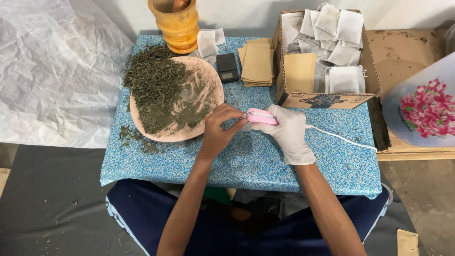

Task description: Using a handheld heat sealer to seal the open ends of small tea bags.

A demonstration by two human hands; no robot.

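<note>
At the desk's [156, 161] middle, our gloved right hand [290, 135] has its fingers clamped on one pink sealer [260, 116]; our bare left hand [219, 129] pinches a small bag at its tip, barely visible. One plate [208, 124] of leaves sits near the left edge and looks still heaped. One box [327, 100] at the far right corner holds many bags, beside one stack of pouches [257, 64].

Pink device [261, 116]: front end was hidden under fingers, mid-frame
Flowered sheet [423, 106]: was cut off, right edge
</note>
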